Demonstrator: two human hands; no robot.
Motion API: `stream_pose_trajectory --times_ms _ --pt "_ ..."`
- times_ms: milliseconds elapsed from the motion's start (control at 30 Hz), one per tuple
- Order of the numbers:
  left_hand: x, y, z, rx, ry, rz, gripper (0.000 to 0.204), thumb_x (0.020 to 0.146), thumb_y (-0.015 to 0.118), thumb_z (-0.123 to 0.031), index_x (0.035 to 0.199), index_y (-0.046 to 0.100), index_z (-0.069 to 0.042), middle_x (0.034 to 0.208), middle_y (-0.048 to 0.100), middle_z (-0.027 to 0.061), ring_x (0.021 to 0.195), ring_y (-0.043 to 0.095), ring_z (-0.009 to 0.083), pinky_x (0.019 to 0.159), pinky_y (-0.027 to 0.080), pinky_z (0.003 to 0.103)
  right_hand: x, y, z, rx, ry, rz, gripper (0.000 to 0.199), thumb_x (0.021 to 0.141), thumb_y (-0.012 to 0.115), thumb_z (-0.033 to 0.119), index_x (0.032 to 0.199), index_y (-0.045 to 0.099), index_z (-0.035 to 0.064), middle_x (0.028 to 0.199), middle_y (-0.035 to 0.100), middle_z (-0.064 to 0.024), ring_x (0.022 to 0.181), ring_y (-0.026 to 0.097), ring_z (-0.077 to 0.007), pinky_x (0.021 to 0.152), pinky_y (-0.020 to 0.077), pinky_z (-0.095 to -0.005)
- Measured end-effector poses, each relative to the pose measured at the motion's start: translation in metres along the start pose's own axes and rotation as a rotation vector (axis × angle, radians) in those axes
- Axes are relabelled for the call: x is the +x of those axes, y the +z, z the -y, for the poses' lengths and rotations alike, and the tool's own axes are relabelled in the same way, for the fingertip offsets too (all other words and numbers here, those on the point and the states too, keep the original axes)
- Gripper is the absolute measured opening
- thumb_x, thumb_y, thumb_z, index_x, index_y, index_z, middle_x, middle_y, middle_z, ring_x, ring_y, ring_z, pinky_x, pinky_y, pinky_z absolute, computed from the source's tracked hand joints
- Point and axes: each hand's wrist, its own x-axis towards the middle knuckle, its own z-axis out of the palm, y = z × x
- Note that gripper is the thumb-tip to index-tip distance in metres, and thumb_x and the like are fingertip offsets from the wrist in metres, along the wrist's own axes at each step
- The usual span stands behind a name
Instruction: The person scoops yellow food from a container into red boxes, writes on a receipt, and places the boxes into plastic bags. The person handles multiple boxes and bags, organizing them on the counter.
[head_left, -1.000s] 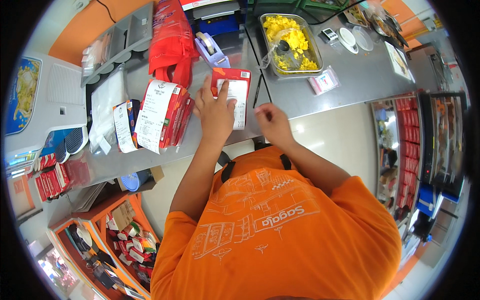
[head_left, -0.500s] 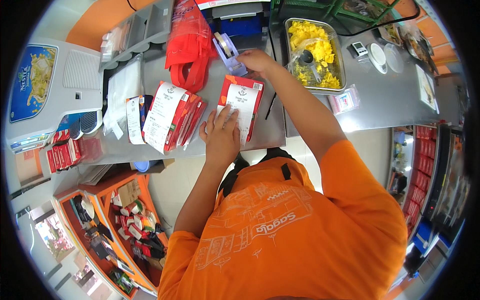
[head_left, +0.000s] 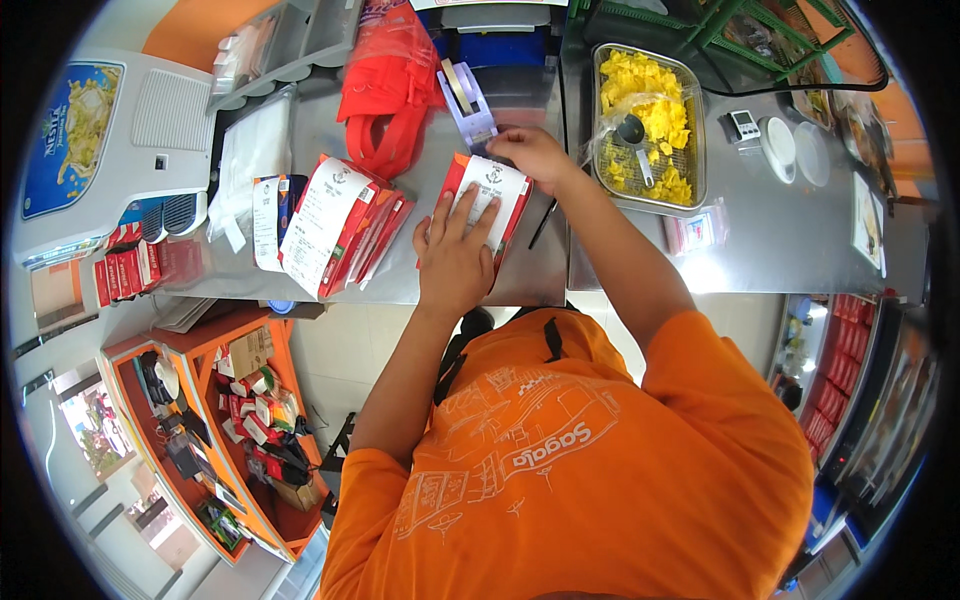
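A red box (head_left: 459, 172) lies on the steel counter before me, a white paper slip (head_left: 497, 184) along its top. My left hand (head_left: 456, 258) rests on the slip and box, fingers stretched out and lying flat. Just beyond the box's far edge, my right hand (head_left: 537, 158) has its fingertips pinched together at the front end of a lilac tape dispenser (head_left: 474, 118). Whatever lies between those fingertips is too small to make out. To the left, more red boxes (head_left: 376, 235) lean in a stack, a printed slip (head_left: 326, 215) on the front one.
Red bags (head_left: 385, 100) lie behind the stack. Right of my right arm sits a metal tray (head_left: 697, 150) with yellow pieces and a black scoop (head_left: 630, 130). A thin black stick (head_left: 542, 224) lies by the counter seam. A timer (head_left: 742, 124) and white scale (head_left: 777, 148) stand farther right.
My right hand has drawn slightly from the dispenser toward the box's far edge. The left hand stays flat on the slip. The whole view has shifted a little.
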Motion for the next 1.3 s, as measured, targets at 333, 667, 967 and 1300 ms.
stream_pose_trajectory --times_ms 333,667,967,1300 --pt "0.002 -0.002 0.001 -0.017 -0.019 0.042 0.058 0.086 0.055 -0.009 0.142 0.062 -0.021 0.159 0.045 0.008 0.146 0.04 0.0359 0.114 0.027 0.053 0.029 -0.017 -0.013 -0.456 0.082 -0.154 0.025 0.083 0.076 0.014 0.104 0.074 -0.0004 0.099 0.073 -0.0099 0.087 0.068 -0.0177 0.078 0.053 -0.0317" --pt "-0.008 0.007 0.002 -0.042 -0.012 -0.024 0.058 0.085 0.057 -0.01 0.141 0.062 -0.021 0.158 0.045 0.0088 0.146 0.038 0.0359 0.117 0.025 0.056 -0.08 0.03 0.024 0.206 -0.031 -0.194 0.025 0.084 0.078 0.01 0.105 0.074 -0.0032 0.1 0.074 -0.0096 0.092 0.068 -0.0173 0.082 0.0537 -0.0308" --pt "-0.005 0.016 0.0 -0.057 -0.011 -0.022 0.059 0.084 0.059 -0.011 0.142 0.06 -0.021 0.158 0.043 0.0084 0.147 0.036 0.034 0.117 0.025 0.056 -0.072 0.039 -0.01 0.029 -0.223 -0.496 0.036 0.082 0.083 0.013 0.112 0.073 -0.0032 0.096 0.072 -0.0091 0.086 0.067 -0.0156 0.076 0.0545 -0.0285" --pt "-0.013 0.015 -0.011 -0.087 -0.039 -0.064 0.059 0.083 0.062 -0.014 0.141 0.061 -0.023 0.157 0.044 0.0068 0.146 0.037 0.0316 0.117 0.024 0.056 -0.019 -0.009 -0.011 0.14 0.183 -0.082 0.025 0.083 0.074 0.01 0.103 0.072 -0.0047 0.097 0.074 -0.015 0.085 0.072 -0.0252 0.076 0.0578 -0.0384"
